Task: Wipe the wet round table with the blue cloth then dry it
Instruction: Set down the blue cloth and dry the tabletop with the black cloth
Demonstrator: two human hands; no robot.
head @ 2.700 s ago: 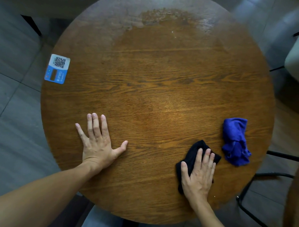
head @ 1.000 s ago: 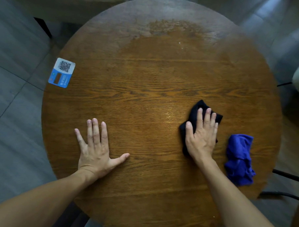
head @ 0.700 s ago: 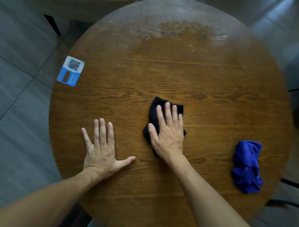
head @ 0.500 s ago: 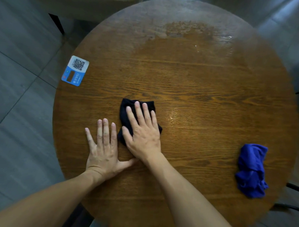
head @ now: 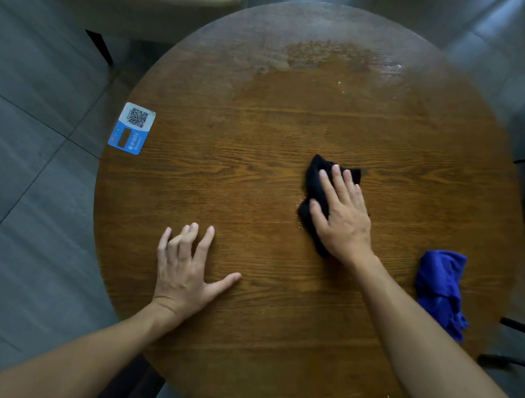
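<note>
The round wooden table (head: 257, 144) fills the view, with a wet sheen and droplets along its far part. My right hand (head: 341, 214) lies flat on a black cloth (head: 315, 177) near the table's middle right, pressing it to the wood. The crumpled blue cloth (head: 439, 287) lies untouched near the right edge, beside my right forearm. My left hand (head: 186, 264) rests on the near left of the table, fingers spread and slightly lifted, holding nothing.
A blue and white QR-code card (head: 132, 128) sits at the table's left edge. A pale upholstered seat (head: 149, 1) stands beyond the far left edge. Dark chair legs (head: 517, 324) show at the right. Grey tiled floor surrounds the table.
My right hand has slid the black cloth from beside my left hand back to the right, towards the middle right. My left hand's fingers have lifted a little. The blue cloth stays put.
</note>
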